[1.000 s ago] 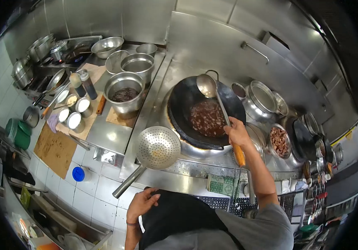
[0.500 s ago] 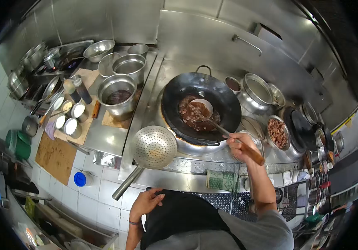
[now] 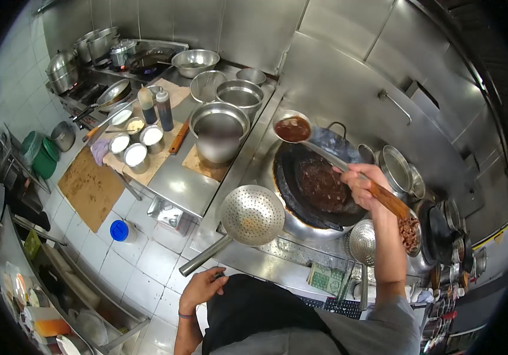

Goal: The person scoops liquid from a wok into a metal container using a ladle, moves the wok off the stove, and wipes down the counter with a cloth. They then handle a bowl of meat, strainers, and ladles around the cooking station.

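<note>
My right hand (image 3: 367, 184) is wrapped round the wooden handle of a ladle (image 3: 331, 158). The ladle's bowl is raised above the wok's far left rim and carries brown sauce with pale bits. Below it the black wok (image 3: 289, 204) sits on the burner with dark brown sauce and small pieces (image 3: 319, 180) inside. My left hand (image 3: 202, 288) hangs low beside my black apron, fingers loosely bent and apart, with no held thing visible. Near it lies a perforated strainer (image 3: 253, 214), its metal handle jutting over the counter edge toward my left hand.
Left of the wok stands a steel pot (image 3: 218, 139), blurred inside. Squeeze bottles (image 3: 164, 109) and seasoning tins (image 3: 136, 158) stand farther left. A bowl of meat pieces (image 3: 409, 235) is partly behind my right arm. A second strainer (image 3: 362, 241) and a green cloth (image 3: 326, 278) lie on the front edge.
My right hand has lifted the ladle from inside the wok, carrying sauce up to its far left rim. The view has turned left. My left hand stays low beside the apron.
</note>
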The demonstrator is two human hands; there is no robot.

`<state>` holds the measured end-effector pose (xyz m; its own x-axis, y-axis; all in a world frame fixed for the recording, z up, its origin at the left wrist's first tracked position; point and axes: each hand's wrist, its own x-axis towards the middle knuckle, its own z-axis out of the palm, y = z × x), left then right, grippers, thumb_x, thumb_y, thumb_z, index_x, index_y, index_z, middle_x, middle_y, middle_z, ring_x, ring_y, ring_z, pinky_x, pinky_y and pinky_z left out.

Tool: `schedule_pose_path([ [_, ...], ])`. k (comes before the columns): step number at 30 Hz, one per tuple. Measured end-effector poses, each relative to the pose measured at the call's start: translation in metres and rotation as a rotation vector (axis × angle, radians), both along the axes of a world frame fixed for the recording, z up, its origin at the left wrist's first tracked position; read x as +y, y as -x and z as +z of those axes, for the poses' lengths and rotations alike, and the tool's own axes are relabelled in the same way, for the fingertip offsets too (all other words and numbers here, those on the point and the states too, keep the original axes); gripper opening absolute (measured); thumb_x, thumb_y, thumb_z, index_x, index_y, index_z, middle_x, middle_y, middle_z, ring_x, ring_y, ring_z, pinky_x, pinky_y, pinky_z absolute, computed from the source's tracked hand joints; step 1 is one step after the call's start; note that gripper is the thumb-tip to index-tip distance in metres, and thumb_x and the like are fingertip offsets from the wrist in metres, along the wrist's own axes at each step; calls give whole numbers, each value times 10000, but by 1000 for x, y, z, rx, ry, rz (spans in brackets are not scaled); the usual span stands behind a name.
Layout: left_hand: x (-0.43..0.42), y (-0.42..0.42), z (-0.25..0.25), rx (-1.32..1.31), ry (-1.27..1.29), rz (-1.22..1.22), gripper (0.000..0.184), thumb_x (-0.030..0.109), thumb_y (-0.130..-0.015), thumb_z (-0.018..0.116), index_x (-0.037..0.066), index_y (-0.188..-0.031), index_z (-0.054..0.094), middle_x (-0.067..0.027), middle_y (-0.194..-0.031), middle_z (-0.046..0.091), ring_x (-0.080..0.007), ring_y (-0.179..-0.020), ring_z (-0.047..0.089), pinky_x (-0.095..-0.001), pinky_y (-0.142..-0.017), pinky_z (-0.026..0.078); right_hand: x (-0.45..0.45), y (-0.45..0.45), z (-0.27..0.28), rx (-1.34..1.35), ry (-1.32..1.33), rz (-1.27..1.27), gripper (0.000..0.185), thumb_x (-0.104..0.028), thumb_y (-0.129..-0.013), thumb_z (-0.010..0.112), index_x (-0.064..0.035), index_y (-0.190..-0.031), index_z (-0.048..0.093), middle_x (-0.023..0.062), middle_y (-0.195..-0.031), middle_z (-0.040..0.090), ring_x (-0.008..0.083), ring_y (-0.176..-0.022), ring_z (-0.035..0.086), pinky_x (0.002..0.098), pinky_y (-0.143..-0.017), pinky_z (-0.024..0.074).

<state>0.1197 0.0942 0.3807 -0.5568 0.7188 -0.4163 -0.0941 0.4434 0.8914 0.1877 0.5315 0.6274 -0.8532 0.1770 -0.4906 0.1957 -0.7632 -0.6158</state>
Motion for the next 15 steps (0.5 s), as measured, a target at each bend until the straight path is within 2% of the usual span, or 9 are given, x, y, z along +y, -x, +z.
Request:
schedule_pose_path([
  [4,-9,1,1,-21,-40,39,448,292,-943,680,-21,-1256,606,-68,-722,697,-105,-635,664,-253,-582,483,-4,71,-19,25,-79,100,260,-159,-951,532,1,-1144,465,-33,-668,472,42,-389,351,224,-331,255],
  [6,-8,7,1,-3,-19,17,451,296,-942,682,-22,-1254,608,-75,-739,704,-104,-630,662,-254,-580,482,-11,103,-39,52,-208,147,185,-152,-929,566,-14,-1041,514,-13,-688,501,54,-405,365,254,-352,310],
  [8,-6,7,9,13,-54,-2,449,299,-941,683,-8,-1261,611,-71,-724,704,-94,-633,659,-248,-580,474,-75,107,-19,26,-523,-105,121,-143,-913,583,-31,-936,544,12,-686,518,89,-408,412,294,-360,348],
  [10,-4,9,7,4,-76,-6,450,299,-940,685,1,-1268,610,-68,-714,704,-91,-637,660,-246,-582,473,-47,144,-67,-51,-695,112,117,-134,-897,587,-22,-883,558,31,-671,531,136,-412,466,317,-369,384],
  [12,-2,12,1,-21,-79,-49,445,295,-944,681,13,-1280,610,-59,-702,705,-90,-651,664,-241,-593,476,-60,150,-78,-83,-906,112,145,-123,-879,587,18,-912,578,43,-647,538,172,-422,517,337,-386,424],
  [14,2,12,-3,-50,-87,-78,438,290,-949,676,16,-1284,609,-59,-702,706,-92,-655,665,-239,-599,480,-62,145,-91,-18,-1114,180,292,-119,-853,597,76,-1070,596,111,-712,617,196,-447,570,359,-431,477],
  [15,5,10,6,-58,-109,-87,428,273,-954,671,11,-1286,606,-64,-704,703,-92,-650,658,-240,-604,490,-65,139,-101,-32,-1306,135,441,-118,-840,593,88,-1228,562,189,-784,666,201,-488,618,364,-490,518],
])
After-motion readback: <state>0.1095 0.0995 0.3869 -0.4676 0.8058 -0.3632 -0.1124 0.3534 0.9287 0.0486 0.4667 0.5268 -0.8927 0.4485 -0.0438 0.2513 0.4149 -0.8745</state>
